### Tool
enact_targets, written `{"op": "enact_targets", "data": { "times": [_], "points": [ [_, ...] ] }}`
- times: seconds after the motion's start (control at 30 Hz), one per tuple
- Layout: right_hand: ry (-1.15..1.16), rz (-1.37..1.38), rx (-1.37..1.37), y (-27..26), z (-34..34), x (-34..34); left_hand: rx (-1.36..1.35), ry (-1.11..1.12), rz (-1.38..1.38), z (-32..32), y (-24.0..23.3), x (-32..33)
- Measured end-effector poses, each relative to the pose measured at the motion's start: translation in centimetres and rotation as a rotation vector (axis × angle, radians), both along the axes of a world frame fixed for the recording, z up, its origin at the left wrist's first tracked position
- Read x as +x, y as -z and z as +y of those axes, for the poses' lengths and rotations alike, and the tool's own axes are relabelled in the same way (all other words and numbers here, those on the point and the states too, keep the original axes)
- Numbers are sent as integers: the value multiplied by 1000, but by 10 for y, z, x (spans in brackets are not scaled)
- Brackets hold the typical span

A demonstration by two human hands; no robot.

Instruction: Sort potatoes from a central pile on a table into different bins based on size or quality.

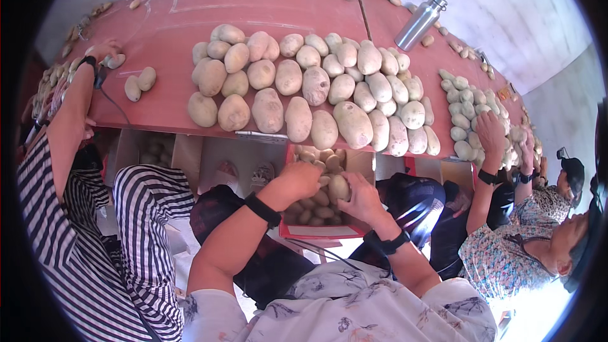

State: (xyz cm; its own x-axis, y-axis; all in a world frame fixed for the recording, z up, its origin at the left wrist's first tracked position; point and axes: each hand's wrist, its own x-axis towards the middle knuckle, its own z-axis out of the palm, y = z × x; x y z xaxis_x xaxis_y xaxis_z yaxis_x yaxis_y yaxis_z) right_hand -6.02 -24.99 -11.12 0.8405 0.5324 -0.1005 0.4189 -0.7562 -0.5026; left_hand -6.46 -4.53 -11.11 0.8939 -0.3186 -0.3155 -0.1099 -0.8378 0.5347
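Note:
Below the edge of the red table [164, 57], a cardboard box [320, 231] with a red rim holds many potatoes [323, 212]. My right hand [361, 195] grips one larger potato [339, 188] over the box. At the box's left side is my left hand [300, 180], its fingers bent down among the potatoes; whether it holds one cannot be told. Both wrists wear black bands. Rows of potatoes [289, 77], some piled on others, lie on the table in front of me.
A steel bottle [420, 21] stands at the back right. Two potatoes [140, 84] lie left of the rows. A co-worker in stripes [147, 218] sits at left; others at right reach over more potatoes [468, 104]. Another potato box [156, 149] is under the table.

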Motion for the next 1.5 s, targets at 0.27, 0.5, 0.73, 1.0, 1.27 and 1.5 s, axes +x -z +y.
{"op": "enact_targets", "data": {
  "times": [0.27, 0.5, 0.73, 1.0, 1.27, 1.5],
  "points": [
    [-29, 41, 145, -14, 11, 8, -34, 22, -36, -2, 9, -3],
    [-110, -29, 246, -55, 32, 8, -86, 57, 50, 5, -9, -1],
    [-99, -2, 352, -74, 14, 5, -744, 66, 30, 51, -43, 2],
    [-264, 250, -150, -45, -33, 12, -1117, -490, -193, 84, -81, -15],
    [-719, 242, -239, -7, 24, 38, -518, -922, -554, 153, -105, -3],
    [-797, 193, -293, 22, 39, 56, -61, -955, -474, 206, -83, 37]
  ]
}}
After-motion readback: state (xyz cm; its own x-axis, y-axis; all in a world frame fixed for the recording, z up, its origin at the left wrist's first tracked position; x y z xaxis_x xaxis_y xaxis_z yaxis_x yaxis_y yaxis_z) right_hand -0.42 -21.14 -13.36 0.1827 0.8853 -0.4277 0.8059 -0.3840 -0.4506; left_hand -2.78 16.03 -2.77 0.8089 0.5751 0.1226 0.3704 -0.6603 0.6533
